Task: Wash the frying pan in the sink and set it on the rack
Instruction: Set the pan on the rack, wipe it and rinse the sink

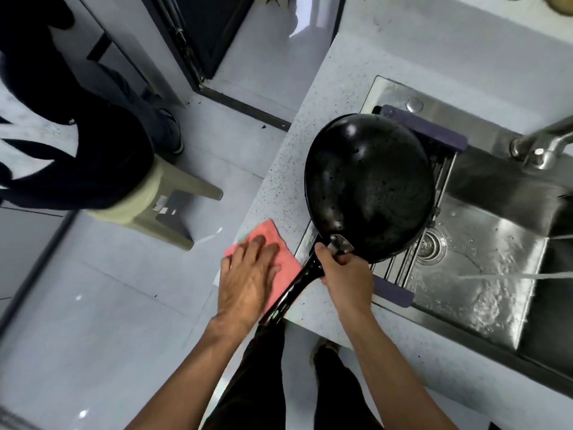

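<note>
**Already upside down over the rack, pan in your right hand**

Your right hand (347, 276) is curled round the black handle of the frying pan (370, 187), close to where the handle meets the bowl. The pan is turned bottom up, its wet black underside facing the camera, and it sits over the rack (423, 131) that spans the left end of the sink (483, 268). You cannot tell from this view whether the rim is resting on the rack bars or held just above them, because the pan body covers nearly all of the rack; only the purple end pieces and a few metal bars show past its edge. The far end of the handle passes behind your left wrist and is hidden there.

Your left hand (248, 274) lies flat, fingers straight, pressing on a pink cloth (273, 249) at the edge of the counter (328, 85). A sliver of green shows at the cloth's far corner; what it belongs to is hard to make out.

Water runs in a stream into the sink basin from the right, and the tap (542, 144) is cut off by the frame edge. The drain (432, 245) is partly covered by the pan's edge.

To the left, another person in dark clothing sits on a greenish stool (167, 209), mostly cut off. Your own dark trousers and one foot show below the counter edge.
</note>
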Demonstrator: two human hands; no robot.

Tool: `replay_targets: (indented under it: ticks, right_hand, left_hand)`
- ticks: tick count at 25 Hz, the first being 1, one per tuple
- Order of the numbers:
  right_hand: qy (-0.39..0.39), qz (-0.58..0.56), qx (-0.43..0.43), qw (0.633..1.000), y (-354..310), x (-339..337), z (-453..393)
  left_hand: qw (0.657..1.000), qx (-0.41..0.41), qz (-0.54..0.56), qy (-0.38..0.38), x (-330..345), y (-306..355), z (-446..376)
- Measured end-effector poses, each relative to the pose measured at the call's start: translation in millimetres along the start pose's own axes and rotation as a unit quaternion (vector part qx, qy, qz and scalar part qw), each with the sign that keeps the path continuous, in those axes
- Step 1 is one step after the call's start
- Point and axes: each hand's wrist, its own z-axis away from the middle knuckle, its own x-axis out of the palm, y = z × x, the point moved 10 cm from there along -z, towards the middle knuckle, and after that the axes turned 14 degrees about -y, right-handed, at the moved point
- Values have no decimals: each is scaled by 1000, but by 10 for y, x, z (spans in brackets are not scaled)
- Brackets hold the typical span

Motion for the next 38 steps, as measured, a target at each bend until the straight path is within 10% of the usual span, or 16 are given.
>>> replay_targets:
  ticks: [3, 8, 26, 32, 38]
  right_hand:
    - [-1, 15, -1, 1000, 7, 26, 2]
    - [0, 27, -15, 1000, -30, 6, 40]
    - [-43, 98, 46, 993, -10, 30, 70]
    - [100, 154, -245, 952, -1075, -1186, 149]
    - [-77, 123, -370, 917, -2751, -1337, -1601]
  left_hand:
    - [996, -84, -37, 17, -358, -184, -334]
    - [983, 152, -56, -82, 94, 44, 136]
    - [932, 272, -172, -170, -888, 854, -2792]
    - [896, 314, -297, -104, -1337, 1547, -3235]
    - [982, 178, -37, -46, -1552, 1292, -3119]
